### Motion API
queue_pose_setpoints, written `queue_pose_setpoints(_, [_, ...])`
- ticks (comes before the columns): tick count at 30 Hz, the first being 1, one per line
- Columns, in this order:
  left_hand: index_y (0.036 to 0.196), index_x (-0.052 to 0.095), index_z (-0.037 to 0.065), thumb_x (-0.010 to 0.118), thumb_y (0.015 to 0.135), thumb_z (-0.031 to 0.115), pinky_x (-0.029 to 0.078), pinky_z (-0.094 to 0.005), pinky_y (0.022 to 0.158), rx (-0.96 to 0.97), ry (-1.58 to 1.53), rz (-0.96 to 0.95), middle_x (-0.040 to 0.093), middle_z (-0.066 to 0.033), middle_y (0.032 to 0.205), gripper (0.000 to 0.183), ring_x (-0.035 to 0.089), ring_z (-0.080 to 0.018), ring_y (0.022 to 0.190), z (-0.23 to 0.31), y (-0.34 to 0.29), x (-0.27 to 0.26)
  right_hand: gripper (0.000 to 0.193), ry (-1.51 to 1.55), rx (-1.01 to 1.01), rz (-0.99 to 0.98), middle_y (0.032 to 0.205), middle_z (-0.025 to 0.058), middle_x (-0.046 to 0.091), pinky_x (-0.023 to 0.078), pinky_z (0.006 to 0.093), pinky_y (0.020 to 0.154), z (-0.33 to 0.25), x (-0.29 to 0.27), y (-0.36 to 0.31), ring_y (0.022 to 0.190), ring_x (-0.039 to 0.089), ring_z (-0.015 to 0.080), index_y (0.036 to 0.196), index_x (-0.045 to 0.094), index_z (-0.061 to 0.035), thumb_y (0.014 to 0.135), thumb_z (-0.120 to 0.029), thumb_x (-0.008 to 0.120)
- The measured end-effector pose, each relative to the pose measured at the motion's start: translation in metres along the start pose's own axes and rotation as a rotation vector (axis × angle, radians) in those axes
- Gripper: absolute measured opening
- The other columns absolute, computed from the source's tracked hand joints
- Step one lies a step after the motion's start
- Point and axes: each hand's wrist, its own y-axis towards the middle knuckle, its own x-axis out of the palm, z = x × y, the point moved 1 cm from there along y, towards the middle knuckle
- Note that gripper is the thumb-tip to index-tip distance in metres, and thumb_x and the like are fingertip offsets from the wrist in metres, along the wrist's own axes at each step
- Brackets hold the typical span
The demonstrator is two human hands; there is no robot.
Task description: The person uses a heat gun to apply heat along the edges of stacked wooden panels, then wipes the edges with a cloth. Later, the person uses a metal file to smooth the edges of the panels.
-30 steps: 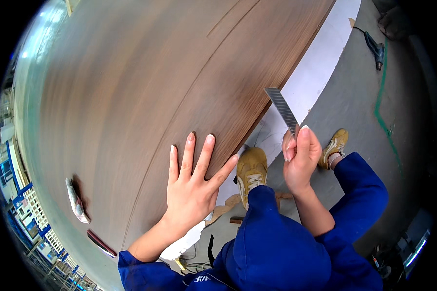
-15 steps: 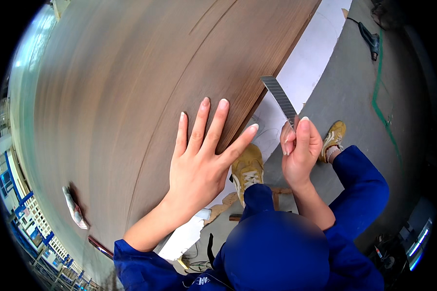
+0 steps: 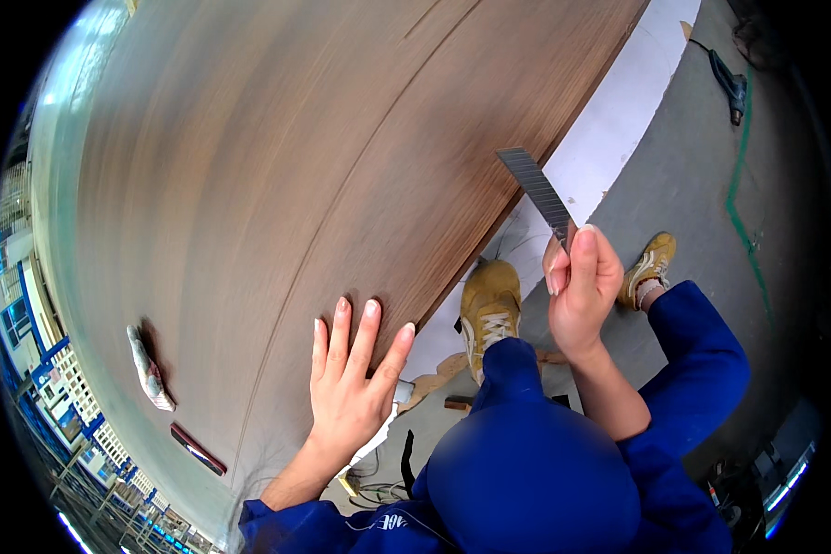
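Observation:
My left hand (image 3: 349, 395) rests on a large brown wood-grain panel (image 3: 342, 185), close to its edge. Its fingers are stretched and spread, holding nothing. A long snap-off knife blade (image 3: 537, 189), scored with slanting lines, is pinched between the thumb and fingers of my right hand (image 3: 584, 291). The blade slants up and left across the panel's edge in the picture; whether it touches the panel I cannot tell. Its lower end is hidden in my fingers.
On the panel at left lie a greyish glove (image 3: 150, 369) and a slim dark red object (image 3: 198, 449). A white sheet (image 3: 619, 120) runs along the panel's edge. A dark heat gun (image 3: 729, 88) with a cord lies on the grey floor, near a green line (image 3: 737, 198).
My left hand has slid down and back along the panel, toward my body, uncovering more of its edge. The right hand keeps its pinch on the blade. The view has shifted slightly.

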Motion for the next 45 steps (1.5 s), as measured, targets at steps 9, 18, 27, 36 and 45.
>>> queue_pose_setpoints(9, [0.125, 0.061, 0.016, 0.075, 0.075, 0.014, 0.027, -0.0603, 0.108, -0.039, -0.109, 0.066, 0.041, -0.0249, 0.143, 0.052, 0.036, -0.0475, 0.133, -0.002, -0.001, 0.000, 0.040, 0.032, -0.023, -0.024, 0.060, -0.0019, 0.043, 0.030, 0.0198, 0.047, -0.001, -0.001, 0.006, 0.051, 0.037, 0.0034, 0.066, 0.043, -0.0071, 0.102, -0.023, 0.046])
queue_pose_setpoints(18, [0.122, 0.064, 0.029, 0.071, 0.070, 0.012, 0.032, -0.0524, 0.105, -0.086, -0.014, 0.100, 0.042, -0.0169, 0.143, 0.056, 0.039, -0.0390, 0.130, 0.003, 0.019, -0.001, 0.042, 0.014, -0.012, -0.038, 0.058, -0.0021, 0.041, 0.030, 0.0199, 0.047, -0.001, 0.005, 0.008, 0.051, 0.036, 0.0033, 0.064, 0.044, -0.0068, 0.102, -0.024, 0.045])
queue_pose_setpoints(27, [0.113, 0.070, 0.026, 0.073, 0.069, 0.014, 0.033, -0.0511, 0.105, 0.033, -0.190, 0.135, 0.047, -0.0164, 0.138, 0.046, 0.040, -0.0374, 0.129, -0.004, 0.021, -0.007, 0.039, -0.030, 0.035, -0.046, 0.060, -0.0021, 0.046, 0.031, 0.0195, 0.048, -0.001, 0.005, 0.012, 0.052, 0.037, 0.0024, 0.067, 0.049, -0.0052, 0.102, -0.022, 0.047])
queue_pose_setpoints(36, [0.123, 0.061, 0.005, 0.064, 0.083, 0.005, 0.042, -0.0346, 0.096, 0.165, -0.490, 0.359, 0.059, -0.0128, 0.122, 0.040, 0.053, -0.0264, 0.113, -0.040, 0.168, -0.024, 0.039, -0.168, 0.104, -0.181, 0.057, -0.0047, 0.045, 0.026, 0.0195, 0.047, -0.019, 0.010, 0.041, 0.051, 0.035, 0.0011, 0.067, 0.055, -0.0039, 0.099, -0.026, 0.053])
queue_pose_setpoints(45, [0.115, 0.067, 0.007, 0.070, 0.079, 0.005, 0.042, -0.0315, 0.093, 0.172, -0.556, 0.353, 0.065, -0.0063, 0.109, 0.037, 0.054, -0.0213, 0.104, -0.038, 0.193, -0.014, 0.039, -0.187, 0.069, -0.153, 0.054, -0.0054, 0.042, 0.026, 0.0203, 0.046, -0.013, 0.010, 0.048, 0.051, 0.034, 0.0011, 0.067, 0.056, -0.0040, 0.098, -0.028, 0.056])
